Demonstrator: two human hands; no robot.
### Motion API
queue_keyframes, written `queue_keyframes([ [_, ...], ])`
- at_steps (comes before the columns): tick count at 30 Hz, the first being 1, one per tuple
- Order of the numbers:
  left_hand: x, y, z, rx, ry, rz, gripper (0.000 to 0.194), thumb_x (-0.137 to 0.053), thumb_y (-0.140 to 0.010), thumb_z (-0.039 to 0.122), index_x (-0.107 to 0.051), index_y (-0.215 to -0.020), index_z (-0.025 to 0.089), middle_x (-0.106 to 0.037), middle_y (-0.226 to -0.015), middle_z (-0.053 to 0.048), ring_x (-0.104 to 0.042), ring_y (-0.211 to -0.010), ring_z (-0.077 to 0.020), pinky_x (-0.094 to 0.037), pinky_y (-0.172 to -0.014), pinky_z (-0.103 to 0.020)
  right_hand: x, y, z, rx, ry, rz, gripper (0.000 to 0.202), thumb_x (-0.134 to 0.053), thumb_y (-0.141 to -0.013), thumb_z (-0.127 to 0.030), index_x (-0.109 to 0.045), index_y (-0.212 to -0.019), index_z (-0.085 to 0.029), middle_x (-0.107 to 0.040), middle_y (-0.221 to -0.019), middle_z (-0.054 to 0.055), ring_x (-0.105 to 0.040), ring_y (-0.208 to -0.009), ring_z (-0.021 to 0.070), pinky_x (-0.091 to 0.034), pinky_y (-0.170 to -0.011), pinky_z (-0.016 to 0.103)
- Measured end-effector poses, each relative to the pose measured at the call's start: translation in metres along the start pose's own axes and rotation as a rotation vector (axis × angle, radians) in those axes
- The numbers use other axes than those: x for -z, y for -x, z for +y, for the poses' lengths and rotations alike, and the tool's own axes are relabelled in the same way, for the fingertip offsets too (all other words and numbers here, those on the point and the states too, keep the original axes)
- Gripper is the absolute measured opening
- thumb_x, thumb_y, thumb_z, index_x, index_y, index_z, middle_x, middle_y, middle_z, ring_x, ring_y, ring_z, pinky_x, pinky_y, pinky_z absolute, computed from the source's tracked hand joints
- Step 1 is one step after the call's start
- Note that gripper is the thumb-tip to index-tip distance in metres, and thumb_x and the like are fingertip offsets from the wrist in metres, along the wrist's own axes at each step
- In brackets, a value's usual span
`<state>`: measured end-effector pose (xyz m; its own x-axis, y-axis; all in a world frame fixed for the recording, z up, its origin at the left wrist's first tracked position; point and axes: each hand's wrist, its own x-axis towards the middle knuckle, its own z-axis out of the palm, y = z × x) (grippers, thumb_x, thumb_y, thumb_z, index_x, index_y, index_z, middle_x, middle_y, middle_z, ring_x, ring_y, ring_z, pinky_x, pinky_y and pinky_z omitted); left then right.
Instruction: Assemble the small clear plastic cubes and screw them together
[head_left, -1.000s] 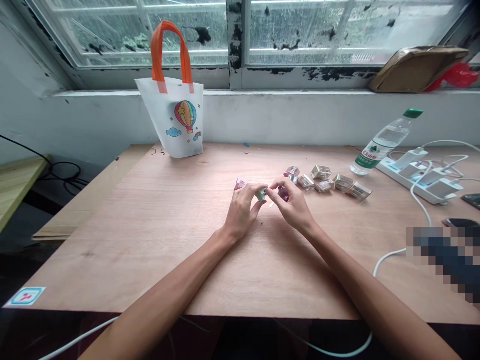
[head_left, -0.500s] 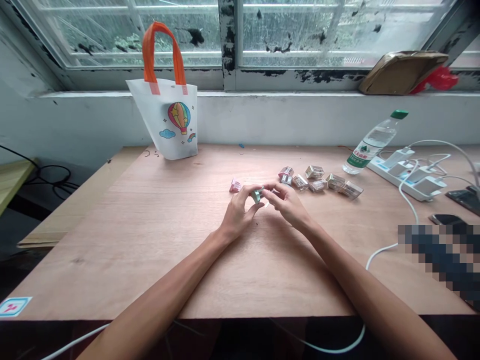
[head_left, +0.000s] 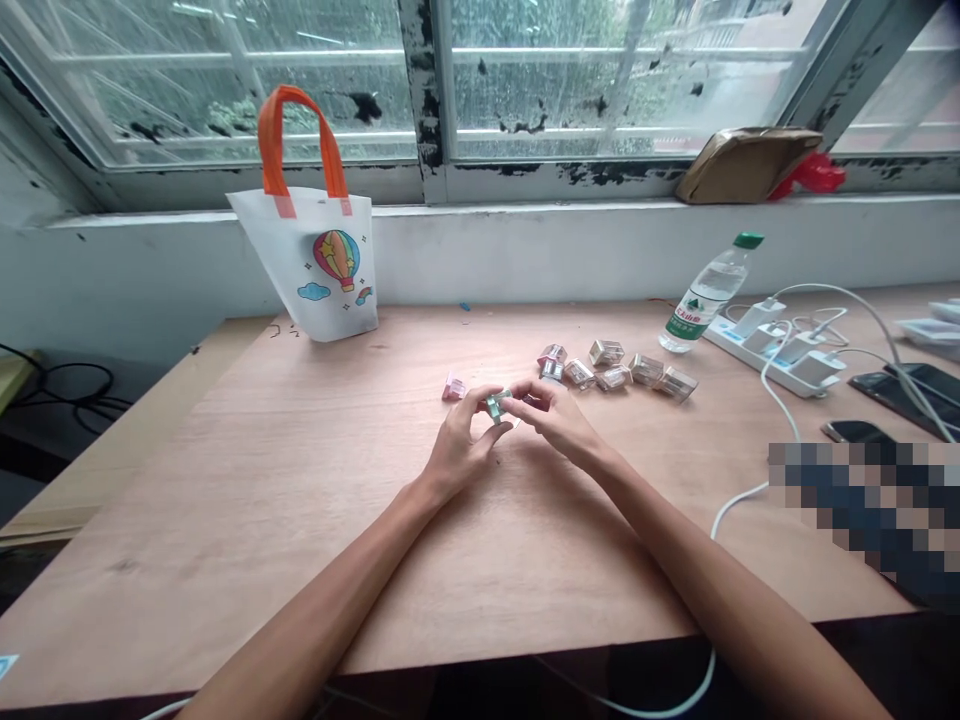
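Adjustment seems in hand: left hand [head_left: 457, 440] pinches mint-green block [head_left: 495, 407], right hand's [head_left: 562, 422] hold unclear; next move likely needs steadiness.

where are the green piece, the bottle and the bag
green piece [head_left: 494, 408]: head view, on its pale green side, showing between the fingers
bottle [head_left: 695, 312]: head view, on the label around its body
bag [head_left: 295, 252]: head view, on its white front, left of the printed balloon

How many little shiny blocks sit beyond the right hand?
7 visible: pink block and silver block at left, three central blocks, two outer blocks at right; the right hand may hide more.
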<state>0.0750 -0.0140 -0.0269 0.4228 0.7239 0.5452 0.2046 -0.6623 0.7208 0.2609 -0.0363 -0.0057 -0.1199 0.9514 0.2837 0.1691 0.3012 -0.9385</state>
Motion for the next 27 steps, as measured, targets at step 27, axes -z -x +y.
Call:
queue_keyframes([
  [27, 0.003, -0.006, 0.007, 0.147, 0.129, -0.280, 0.039, -0.064, -0.095, 0.029, -0.054, -0.133, 0.024, -0.059, -0.139, -0.010, -0.061, -0.123, -0.0237, -0.052, -0.106, -0.042, 0.019, 0.004, -0.010, 0.601, 0.134, 0.606, 0.015, -0.055, -0.104, -0.039, -0.047, -0.111, -0.029, -0.067, -0.081, -0.004, -0.067, -0.062, 0.0106, -0.055, -0.051, 0.025],
])
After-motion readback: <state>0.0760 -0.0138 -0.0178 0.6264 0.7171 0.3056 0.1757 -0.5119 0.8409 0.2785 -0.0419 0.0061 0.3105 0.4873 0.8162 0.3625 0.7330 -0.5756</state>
